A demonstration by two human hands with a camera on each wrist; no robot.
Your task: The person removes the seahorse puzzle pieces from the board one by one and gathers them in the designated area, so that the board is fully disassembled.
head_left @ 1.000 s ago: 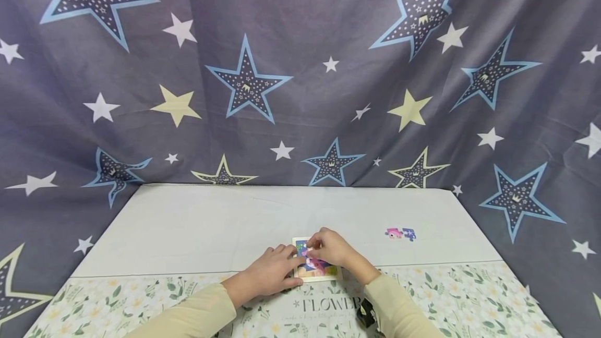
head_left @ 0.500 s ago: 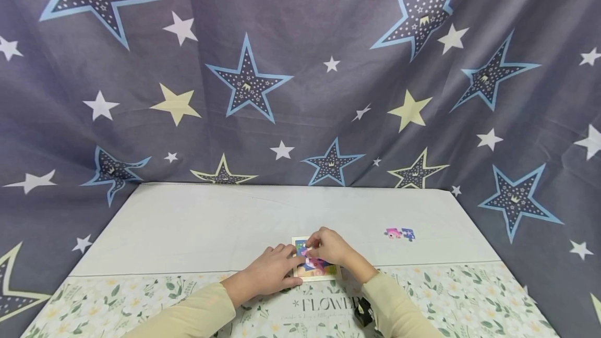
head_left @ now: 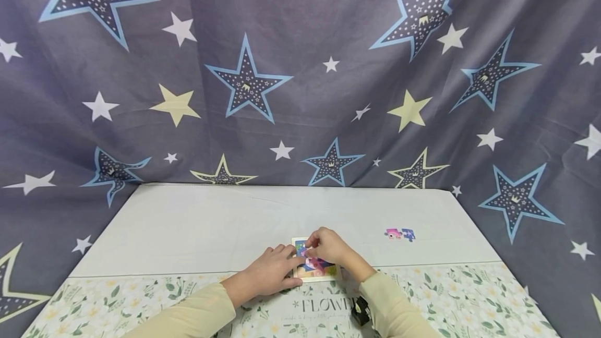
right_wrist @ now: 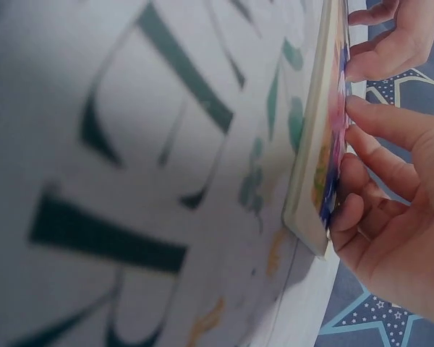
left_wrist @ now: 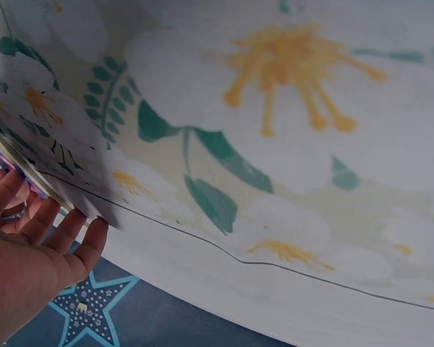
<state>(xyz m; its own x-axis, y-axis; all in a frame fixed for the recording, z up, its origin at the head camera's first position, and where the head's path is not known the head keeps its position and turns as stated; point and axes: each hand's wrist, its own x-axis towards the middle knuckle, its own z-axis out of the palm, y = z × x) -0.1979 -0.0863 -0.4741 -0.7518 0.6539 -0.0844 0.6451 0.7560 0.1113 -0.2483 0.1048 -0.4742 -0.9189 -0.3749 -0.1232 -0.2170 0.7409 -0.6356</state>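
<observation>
A small jigsaw puzzle board [head_left: 319, 278] with a cream frame and a colourful pink and blue picture lies before the person. The left hand [head_left: 272, 270] rests at its left side, index fingertip over the picture and thumb by the near left corner. The right hand [head_left: 331, 248] reaches over the board from the right; its thumb and forefinger pinch a puzzle piece at the picture's upper left, largely hidden by the fingers. In the right wrist view, the right hand's other fingers [right_wrist: 353, 210] are curled down against the board's face.
Two loose puzzle pieces, one pink [head_left: 393, 233] and one blue [head_left: 409, 234], lie to the right on the white part of the table [head_left: 211, 228]. The near part has a flowered cover [head_left: 141, 296]. A starry curtain [head_left: 291, 119] hangs behind and at both sides.
Both hands stay nearly in place on the board. The right forearm and sleeve have shifted very slightly left.
</observation>
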